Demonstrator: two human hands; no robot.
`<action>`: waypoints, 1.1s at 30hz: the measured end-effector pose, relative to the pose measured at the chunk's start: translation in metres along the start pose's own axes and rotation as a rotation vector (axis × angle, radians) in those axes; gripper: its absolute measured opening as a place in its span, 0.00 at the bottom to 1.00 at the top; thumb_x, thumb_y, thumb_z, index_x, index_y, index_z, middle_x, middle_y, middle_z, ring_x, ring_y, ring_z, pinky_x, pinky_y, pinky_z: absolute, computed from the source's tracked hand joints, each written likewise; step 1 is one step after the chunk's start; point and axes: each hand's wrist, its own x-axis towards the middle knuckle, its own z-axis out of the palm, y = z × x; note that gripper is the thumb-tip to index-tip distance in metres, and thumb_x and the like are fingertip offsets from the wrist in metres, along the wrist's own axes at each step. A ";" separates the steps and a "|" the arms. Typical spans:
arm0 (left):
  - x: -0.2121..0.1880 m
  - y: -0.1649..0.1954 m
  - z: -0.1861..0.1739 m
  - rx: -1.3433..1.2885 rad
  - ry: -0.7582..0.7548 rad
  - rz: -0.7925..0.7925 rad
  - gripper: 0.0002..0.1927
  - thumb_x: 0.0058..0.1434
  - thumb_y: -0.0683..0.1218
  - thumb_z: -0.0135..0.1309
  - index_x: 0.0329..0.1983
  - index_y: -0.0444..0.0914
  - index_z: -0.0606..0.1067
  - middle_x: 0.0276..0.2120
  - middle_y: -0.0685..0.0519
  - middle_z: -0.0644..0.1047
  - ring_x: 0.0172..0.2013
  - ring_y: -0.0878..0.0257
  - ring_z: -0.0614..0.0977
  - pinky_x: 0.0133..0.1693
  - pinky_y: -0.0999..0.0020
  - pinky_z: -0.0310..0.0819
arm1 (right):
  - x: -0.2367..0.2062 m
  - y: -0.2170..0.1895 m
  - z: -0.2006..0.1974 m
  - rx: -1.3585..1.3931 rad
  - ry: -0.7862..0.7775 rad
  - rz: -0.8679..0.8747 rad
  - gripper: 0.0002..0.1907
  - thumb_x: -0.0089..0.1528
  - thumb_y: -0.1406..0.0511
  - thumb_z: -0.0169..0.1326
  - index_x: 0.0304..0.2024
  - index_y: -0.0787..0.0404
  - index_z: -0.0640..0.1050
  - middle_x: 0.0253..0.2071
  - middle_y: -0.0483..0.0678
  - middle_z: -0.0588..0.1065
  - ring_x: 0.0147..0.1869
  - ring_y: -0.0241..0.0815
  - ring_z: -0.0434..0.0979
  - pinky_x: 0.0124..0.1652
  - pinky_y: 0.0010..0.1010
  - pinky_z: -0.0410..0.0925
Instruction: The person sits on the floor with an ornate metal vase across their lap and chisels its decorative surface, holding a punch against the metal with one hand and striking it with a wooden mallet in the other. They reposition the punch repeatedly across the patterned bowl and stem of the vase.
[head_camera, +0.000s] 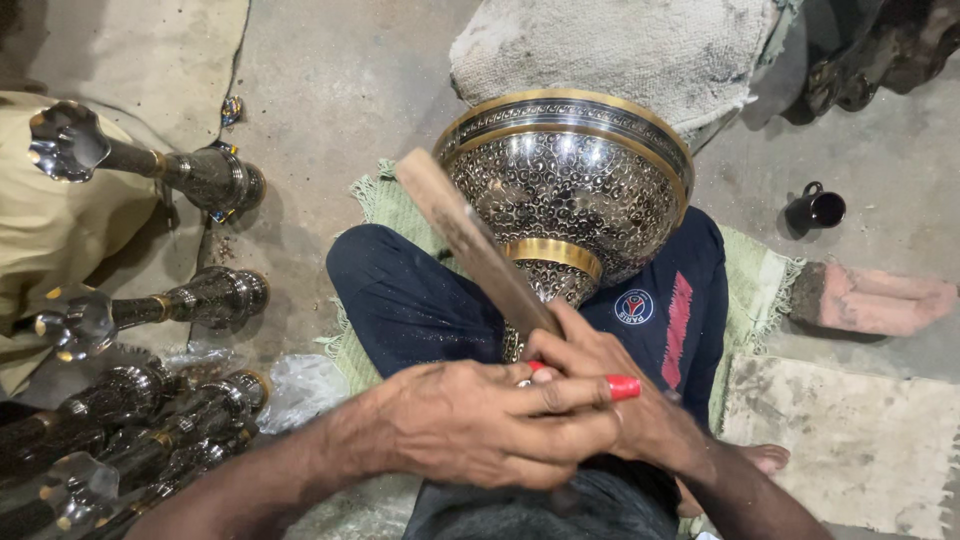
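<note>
1. A person sits cross-legged on the floor, and a big engraved metal bowl (566, 190) lies tipped in the lap, in the middle of the frame.
2. The bowl is dark with tiny silver swirls all over it, and it has gold bands at the rim and at its narrow neck.
3. The left hand (490, 420) sits low in the middle of the frame. Its fingers are curled together, and they wrap over a small tool with a red end (622, 387).
4. The right hand (610, 380) is just behind the left one and touches it. Its fingers are clamped on the bottom of a wooden stick (474, 243).
5. The stick slants up to the left and crosses in front of the bowl.
6. The hands meet just below the neck of the bowl, touching it or nearly so; I cannot tell which.
7. A green mat (380, 200) with a frayed edge lies under the person.
8. A grey cloth bundle (620, 50) sits behind the bowl, at the top of the frame.
9. A small black cup (815, 210) stands on the floor at the right, near a pink brick (870, 298).
10. Shiny engraved metal stands (150, 300) lie in a row along the left side.
</note>
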 end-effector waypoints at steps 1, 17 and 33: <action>-0.002 0.001 0.000 -0.038 0.001 -0.007 0.12 0.62 0.43 0.55 0.49 0.36 0.72 0.62 0.48 0.67 0.66 0.52 0.71 0.61 0.60 0.75 | -0.002 0.004 0.002 0.016 -0.003 -0.007 0.18 0.56 0.57 0.58 0.40 0.61 0.71 0.42 0.56 0.66 0.37 0.55 0.74 0.35 0.43 0.69; -0.108 0.019 0.240 -1.469 1.610 -0.882 0.17 0.73 0.57 0.44 0.57 0.43 0.62 0.66 0.51 0.61 0.70 0.55 0.61 0.68 0.52 0.60 | -0.046 0.053 0.085 0.770 0.508 -0.435 0.22 0.67 0.63 0.65 0.51 0.58 0.64 0.42 0.52 0.70 0.44 0.49 0.75 0.47 0.44 0.74; -0.085 0.032 0.204 -1.435 1.483 -0.839 0.19 0.79 0.58 0.36 0.62 0.42 0.61 0.61 0.52 0.59 0.61 0.62 0.62 0.66 0.63 0.55 | -0.052 0.041 0.126 0.520 1.041 -0.720 0.30 0.67 0.52 0.57 0.71 0.37 0.70 0.61 0.50 0.60 0.57 0.46 0.66 0.48 0.41 0.71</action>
